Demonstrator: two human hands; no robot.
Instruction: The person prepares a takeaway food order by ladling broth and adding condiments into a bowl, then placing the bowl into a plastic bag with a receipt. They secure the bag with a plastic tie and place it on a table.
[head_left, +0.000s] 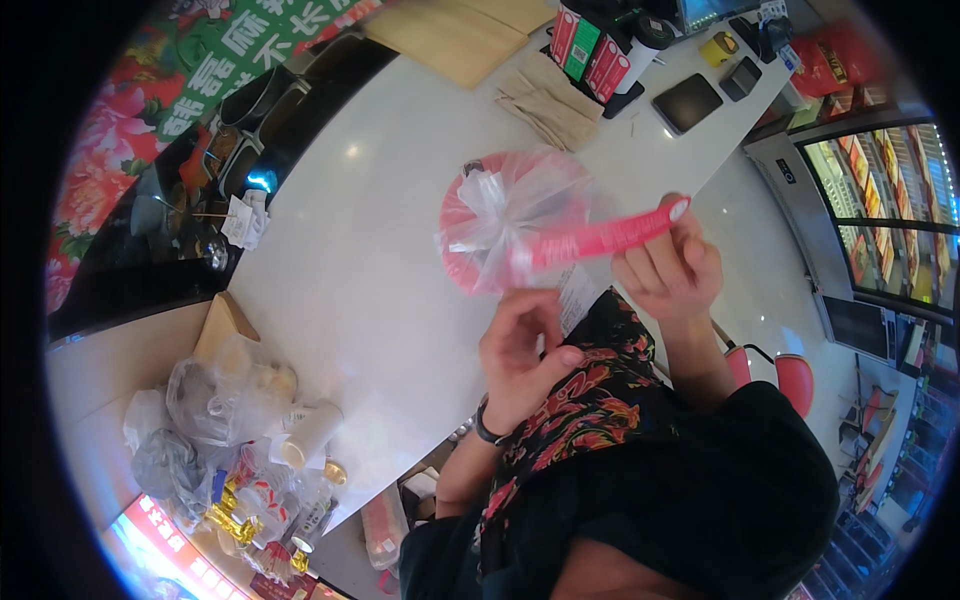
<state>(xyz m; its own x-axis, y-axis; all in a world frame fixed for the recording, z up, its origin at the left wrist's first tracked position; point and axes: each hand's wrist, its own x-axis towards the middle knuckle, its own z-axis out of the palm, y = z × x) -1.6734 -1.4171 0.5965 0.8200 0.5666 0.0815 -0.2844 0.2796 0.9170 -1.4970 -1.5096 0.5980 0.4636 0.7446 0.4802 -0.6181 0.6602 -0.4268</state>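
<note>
In front of me a pink round container (459, 264) stands on the counter inside a translucent plastic bag (551, 180), gathered and tied on top. My right hand (667, 274) pinches one end of a pink printed strip (611, 236) between thumb and forefinger. The strip stretches left to the bag's gathered top; motion blur hides whether that end is attached. My left hand (529, 360) is just below the container, fingers curled and thumb apart, with nothing plainly held. A printed paper slip (577, 296) shows beside its fingers, partly hidden; contact between them cannot be told.
Brown paper bags (551, 101) lie behind the container, near a stand with printed codes (589, 56) and a black tablet-like device (686, 103). Food pans (259, 109) line the left. Plastic bags (214, 397), a paper roll (311, 435) and wrappers crowd the lower left.
</note>
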